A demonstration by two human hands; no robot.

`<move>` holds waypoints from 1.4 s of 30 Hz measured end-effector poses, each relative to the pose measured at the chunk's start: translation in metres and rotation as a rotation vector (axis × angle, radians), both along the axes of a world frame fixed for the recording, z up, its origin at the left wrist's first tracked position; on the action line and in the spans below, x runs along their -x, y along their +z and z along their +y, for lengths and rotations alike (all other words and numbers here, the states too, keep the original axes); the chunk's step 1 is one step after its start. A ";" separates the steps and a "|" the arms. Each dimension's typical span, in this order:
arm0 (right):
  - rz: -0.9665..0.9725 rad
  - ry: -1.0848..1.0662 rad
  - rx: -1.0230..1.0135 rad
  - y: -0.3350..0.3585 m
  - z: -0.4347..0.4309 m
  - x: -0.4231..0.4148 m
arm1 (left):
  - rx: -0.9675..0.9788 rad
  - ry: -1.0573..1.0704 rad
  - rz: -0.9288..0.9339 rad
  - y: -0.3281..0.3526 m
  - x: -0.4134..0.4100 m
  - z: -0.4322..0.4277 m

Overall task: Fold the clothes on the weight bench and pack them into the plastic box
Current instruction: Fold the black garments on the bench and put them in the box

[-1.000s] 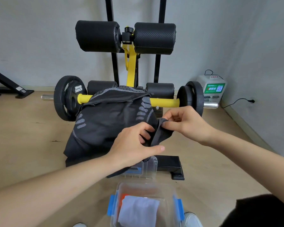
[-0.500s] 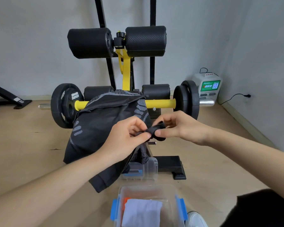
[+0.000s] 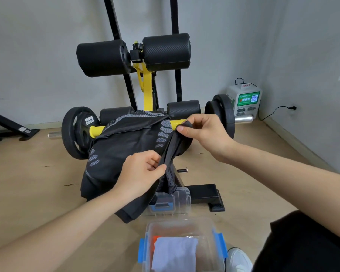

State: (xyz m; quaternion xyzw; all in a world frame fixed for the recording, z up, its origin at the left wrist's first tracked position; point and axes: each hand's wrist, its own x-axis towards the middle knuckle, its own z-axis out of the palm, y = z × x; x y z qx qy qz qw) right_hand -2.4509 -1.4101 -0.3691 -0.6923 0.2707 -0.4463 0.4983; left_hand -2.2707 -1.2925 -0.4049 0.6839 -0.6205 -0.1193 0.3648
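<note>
Your left forearm reaches up from the lower left, and your left hand (image 3: pixel 143 171) pinches the lower part of a strip of the black garment (image 3: pixel 124 148), which is draped over the weight bench (image 3: pixel 147 89). Higher up, your right hand (image 3: pixel 202 130) pinches the strip's upper end between thumb and forefinger. The plastic box (image 3: pixel 185 220) sits below.

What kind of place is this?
Probably a small gym or home workout room: a weight bench with black roller pads and a yellow barbell loaded with black plates. The left hand and right hand pinch a black garment draped over the bench.
</note>
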 end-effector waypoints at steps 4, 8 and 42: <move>-0.111 -0.032 -0.028 0.012 -0.007 -0.003 | 0.066 0.032 0.169 0.022 -0.011 -0.001; -0.100 -0.087 -0.009 0.027 -0.008 -0.015 | 0.012 -0.017 0.335 0.037 -0.030 0.002; 0.222 -0.260 -0.287 -0.041 -0.056 -0.023 | -0.017 0.180 0.118 -0.004 -0.082 0.041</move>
